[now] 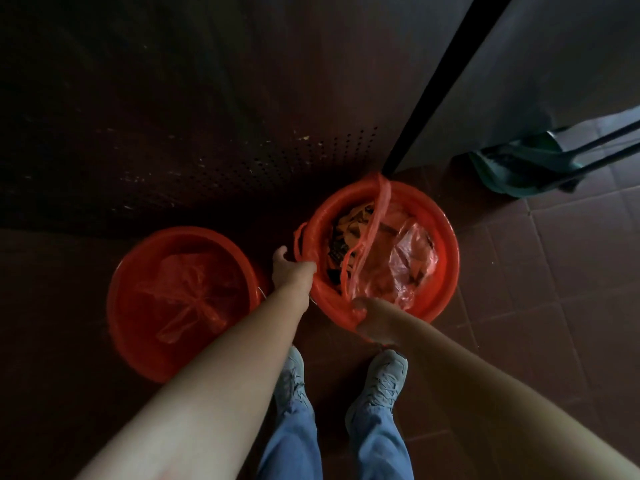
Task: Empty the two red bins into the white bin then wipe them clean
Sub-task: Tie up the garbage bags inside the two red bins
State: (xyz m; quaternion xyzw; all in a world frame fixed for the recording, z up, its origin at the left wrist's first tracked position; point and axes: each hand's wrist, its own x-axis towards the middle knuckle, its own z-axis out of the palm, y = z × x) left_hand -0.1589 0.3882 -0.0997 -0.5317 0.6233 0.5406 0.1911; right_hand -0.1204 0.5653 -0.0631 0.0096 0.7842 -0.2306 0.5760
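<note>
Head view: two red bins stand close together on the tiled floor [554, 271]. The right bin [448, 268] holds a red liner [382, 199] with yellowish scraps and clear plastic. The left bin [116, 306] holds crumpled red plastic, dim. The left hand [289, 271] grips the liner at the rim. The right hand [367, 322], blurred, pinches its near edge.

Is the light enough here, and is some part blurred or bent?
Head view: dim; the dark perforated panel sinks into shadow, the round red plastic bin with rubbish stays readable. Head view: left hand and right hand, gripping its red plastic liner, look blurred; the wide lens stretches the forearms.
</note>
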